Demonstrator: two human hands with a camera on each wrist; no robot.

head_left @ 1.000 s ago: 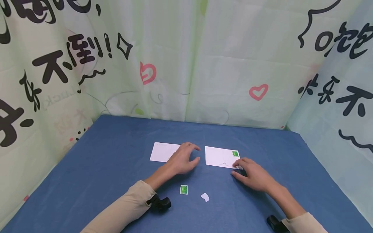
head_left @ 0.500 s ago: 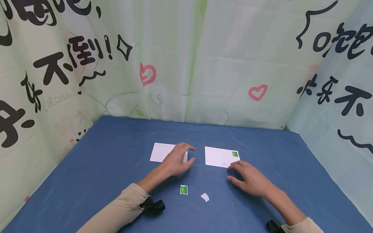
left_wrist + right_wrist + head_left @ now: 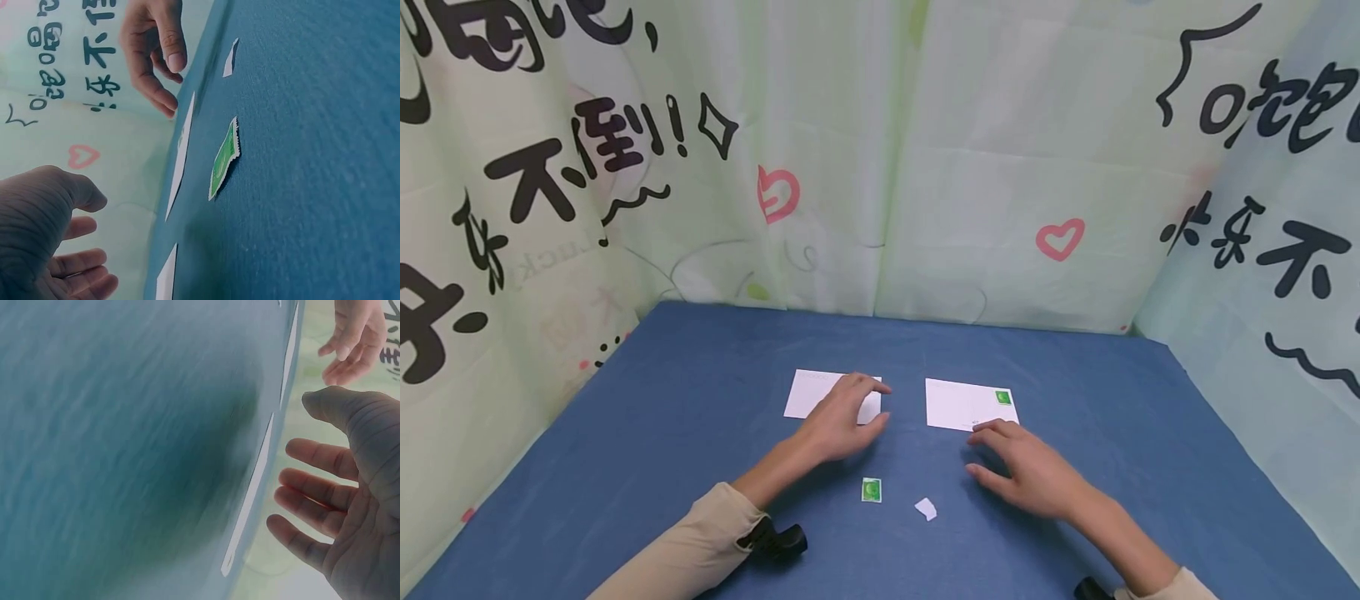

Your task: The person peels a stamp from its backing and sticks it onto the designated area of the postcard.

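Note:
Two white envelopes lie side by side on a blue cloth. Over the left envelope (image 3: 811, 390) hovers my left hand (image 3: 841, 419), its fingers loosely bent and holding nothing; it hides part of that paper. The right envelope (image 3: 955, 403) bears a green stamp (image 3: 1003, 397) in its upper right corner. Just in front of its lower edge, my right hand (image 3: 1028, 471) hangs above the cloth with relaxed fingers and an empty grasp. A loose green stamp (image 3: 871, 490) lies nearer to me, between the hands, slightly curled in the left wrist view (image 3: 225, 159).
A small torn white paper scrap (image 3: 927, 509) lies to the right of the loose stamp. The blue tablecloth (image 3: 715, 358) reaches back to a pale printed curtain (image 3: 970, 167), which encloses the table on the left, back and right.
Both hands have drawn back toward me and to the left, the right hand uncovering the right envelope's lower right corner. The envelopes, loose stamp and scrap stay in place.

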